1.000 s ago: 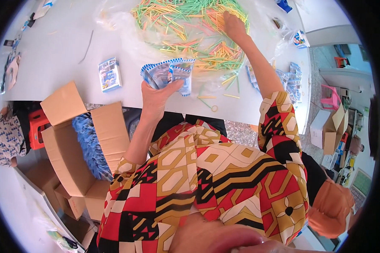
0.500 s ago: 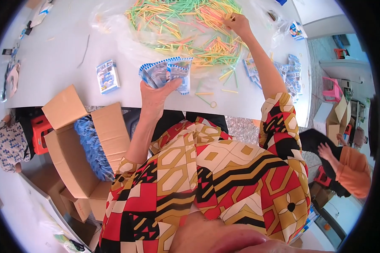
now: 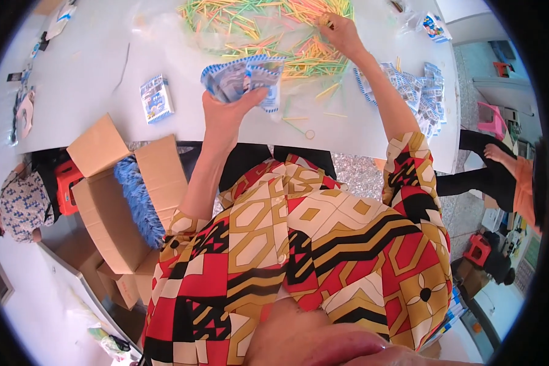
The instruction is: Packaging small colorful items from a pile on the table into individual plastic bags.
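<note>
My left hand (image 3: 226, 119) is closed around a fanned bunch of blue-and-white plastic packets (image 3: 241, 79), held above the near part of the table. Farther off, my right hand (image 3: 343, 35) reaches into a wide heap of thin green, yellow and pink straw-like sticks (image 3: 314, 61). Its fingers are pinched together, and something small and yellowish shows at the tips, too small to make out. More blue-and-white packets (image 3: 430, 100) lie in a loose pile to the right, partly under my right forearm.
A blue-and-white box (image 3: 157, 99) stands on the white table (image 3: 183, 131) at left. Below the edge sits an open carton (image 3: 107, 213) with blue fluffy material (image 3: 135, 201). Coworkers are at far left (image 3: 24, 204) and far right (image 3: 509, 177). A few loose sticks lie near the table edge.
My right hand has drawn slightly left over the heap, fingers still pinched. The packets in my left hand have shifted a little up in view. The person at right has moved toward the picture's edge.
</note>
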{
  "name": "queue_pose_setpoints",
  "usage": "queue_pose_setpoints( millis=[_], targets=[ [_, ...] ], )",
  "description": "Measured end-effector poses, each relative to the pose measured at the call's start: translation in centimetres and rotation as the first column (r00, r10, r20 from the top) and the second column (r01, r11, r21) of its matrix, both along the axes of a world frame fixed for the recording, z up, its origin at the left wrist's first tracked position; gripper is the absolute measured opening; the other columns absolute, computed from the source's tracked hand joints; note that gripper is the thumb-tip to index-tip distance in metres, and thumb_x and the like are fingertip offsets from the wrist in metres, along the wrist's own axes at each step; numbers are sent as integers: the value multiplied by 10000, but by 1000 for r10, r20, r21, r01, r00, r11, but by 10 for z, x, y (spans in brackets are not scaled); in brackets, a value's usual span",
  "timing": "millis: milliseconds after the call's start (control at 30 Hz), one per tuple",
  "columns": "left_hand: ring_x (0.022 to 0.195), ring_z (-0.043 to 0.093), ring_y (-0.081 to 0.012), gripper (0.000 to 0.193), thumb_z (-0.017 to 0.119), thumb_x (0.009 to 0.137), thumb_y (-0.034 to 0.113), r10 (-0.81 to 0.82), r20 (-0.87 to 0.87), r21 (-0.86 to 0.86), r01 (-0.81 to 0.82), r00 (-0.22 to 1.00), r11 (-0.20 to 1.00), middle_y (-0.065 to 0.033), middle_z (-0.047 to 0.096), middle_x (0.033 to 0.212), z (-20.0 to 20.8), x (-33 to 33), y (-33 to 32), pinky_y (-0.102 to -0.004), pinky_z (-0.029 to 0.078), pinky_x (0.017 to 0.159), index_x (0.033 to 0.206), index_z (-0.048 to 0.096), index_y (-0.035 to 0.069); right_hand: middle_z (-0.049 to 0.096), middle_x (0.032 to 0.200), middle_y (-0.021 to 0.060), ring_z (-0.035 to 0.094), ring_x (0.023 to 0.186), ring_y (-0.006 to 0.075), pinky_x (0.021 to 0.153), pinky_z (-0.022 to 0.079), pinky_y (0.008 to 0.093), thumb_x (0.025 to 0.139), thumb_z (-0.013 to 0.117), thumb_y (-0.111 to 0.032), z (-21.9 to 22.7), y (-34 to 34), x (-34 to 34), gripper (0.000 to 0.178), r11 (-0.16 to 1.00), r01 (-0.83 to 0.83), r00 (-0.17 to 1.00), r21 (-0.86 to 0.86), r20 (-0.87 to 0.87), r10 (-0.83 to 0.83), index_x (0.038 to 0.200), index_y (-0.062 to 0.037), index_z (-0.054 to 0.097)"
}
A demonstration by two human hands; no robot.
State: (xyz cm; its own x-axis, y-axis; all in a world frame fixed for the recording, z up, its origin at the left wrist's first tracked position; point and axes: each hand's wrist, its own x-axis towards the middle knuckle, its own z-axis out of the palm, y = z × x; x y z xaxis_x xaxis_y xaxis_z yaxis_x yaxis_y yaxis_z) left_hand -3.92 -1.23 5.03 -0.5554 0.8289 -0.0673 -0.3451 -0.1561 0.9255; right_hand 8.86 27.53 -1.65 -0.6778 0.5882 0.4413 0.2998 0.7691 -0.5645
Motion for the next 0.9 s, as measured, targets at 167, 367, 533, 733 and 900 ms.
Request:
queue_pose_setpoints(
  millis=[167,367,533,733,900],
  targets=[
    [798,617,-121,300,718,698,-27,-40,-12,58,41,999,997,-72,649,898,-3,0,12,-272,503,749,977,607,-21,564,672,19,498,596,65,536,414,222,850,594,-132,46,-16,7,106,975,12,1000,-222,1,-12,837,-28,604],
    [795,614,-119,277,718,706,-20,-74,4,74,73,997,995,-67,649,894,-6,4,19,-269,501,744,961,610,-13,590,762,12,530,666,57,585,433,188,821,622,-54,146,-95,6,81,728,-438,874,-527,-440,208,748,-22,606],
    [801,613,-115,285,718,710,-10,-122,-8,81,122,993,989,-56,648,899,-7,11,29,-260,500,742,975,611,-9,586,790,1,521,688,50,593,421,185,809,637,-41,171,-120,22,45,607,-437,899,-664,-347,268,837,-20,609],
    [799,609,-106,297,722,711,-2,-145,-6,74,145,989,987,-46,647,912,-8,13,30,-254,500,740,988,616,5,590,780,-2,521,684,60,599,430,214,823,624,-47,163,-121,22,67,647,-452,892,-615,-300,337,880,-18,606],
    [793,603,-97,288,724,713,3,-157,22,86,154,987,984,-37,645,910,-7,14,31,-250,496,736,981,619,17,604,779,32,533,707,77,616,432,223,792,641,-51,172,-126,20,116,830,-382,918,-406,-60,393,894,-12,604]
  ],
)
